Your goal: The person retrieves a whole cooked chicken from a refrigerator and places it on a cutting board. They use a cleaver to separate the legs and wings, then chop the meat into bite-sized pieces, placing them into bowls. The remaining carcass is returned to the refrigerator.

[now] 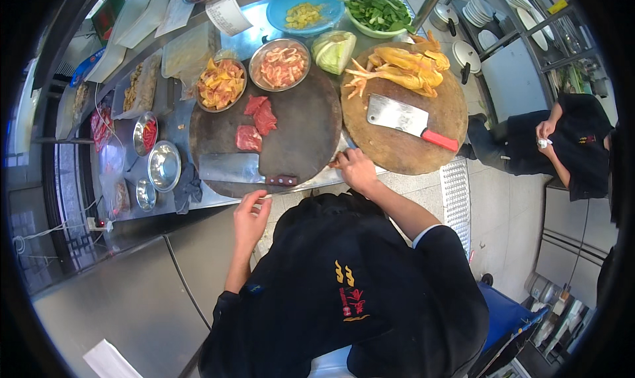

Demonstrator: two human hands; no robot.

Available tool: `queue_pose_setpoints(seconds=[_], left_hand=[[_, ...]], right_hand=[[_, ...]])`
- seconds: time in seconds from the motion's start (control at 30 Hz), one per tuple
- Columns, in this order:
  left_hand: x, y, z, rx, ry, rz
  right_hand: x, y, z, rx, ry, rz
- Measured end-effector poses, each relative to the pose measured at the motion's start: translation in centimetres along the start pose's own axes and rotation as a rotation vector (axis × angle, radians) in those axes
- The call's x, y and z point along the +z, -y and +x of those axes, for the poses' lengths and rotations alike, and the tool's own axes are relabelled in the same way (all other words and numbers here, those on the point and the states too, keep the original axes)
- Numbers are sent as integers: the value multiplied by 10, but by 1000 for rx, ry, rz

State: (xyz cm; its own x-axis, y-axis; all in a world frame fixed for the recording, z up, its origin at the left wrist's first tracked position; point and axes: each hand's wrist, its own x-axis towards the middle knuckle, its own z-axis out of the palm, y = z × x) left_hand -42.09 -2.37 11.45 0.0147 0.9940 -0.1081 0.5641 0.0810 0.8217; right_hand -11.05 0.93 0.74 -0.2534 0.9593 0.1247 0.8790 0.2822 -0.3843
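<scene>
My left hand (252,217) is just off the near edge of the dark round chopping board (312,125), fingers apart and empty. On that board lie pieces of raw red meat (262,115) and a cleaver with a wooden handle (233,168). My right hand (356,168) is at the board's right edge, its fingertips by something small and brown; whether it grips it I cannot tell. Beside it, the lighter round wooden board (407,152) bears a plucked yellow chicken (409,68) and a red-handled cleaver (402,116).
Metal bowls of cut meat (283,66) and yellowish pieces (222,84) sit at the dark board's far edge, near a cabbage (333,50), leafy greens (378,11) and a blue basin (305,11). Empty steel bowls (164,165) stand left. Another person (560,140) is at right.
</scene>
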Motion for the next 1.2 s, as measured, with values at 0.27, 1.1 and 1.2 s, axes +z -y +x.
queue_pose_setpoints(seconds=[0.27,1.1,1.2], left_hand=[[53,-16,45,-98,365,-575],[163,-53,-40,-604,-96,-1224],[165,-58,-38,-637,-162,-1232]], right_hand=[[-73,61,14,395,-70,509],[-162,-165,164,-227,-55,155],[-206,-174,154,-168,-166,427]])
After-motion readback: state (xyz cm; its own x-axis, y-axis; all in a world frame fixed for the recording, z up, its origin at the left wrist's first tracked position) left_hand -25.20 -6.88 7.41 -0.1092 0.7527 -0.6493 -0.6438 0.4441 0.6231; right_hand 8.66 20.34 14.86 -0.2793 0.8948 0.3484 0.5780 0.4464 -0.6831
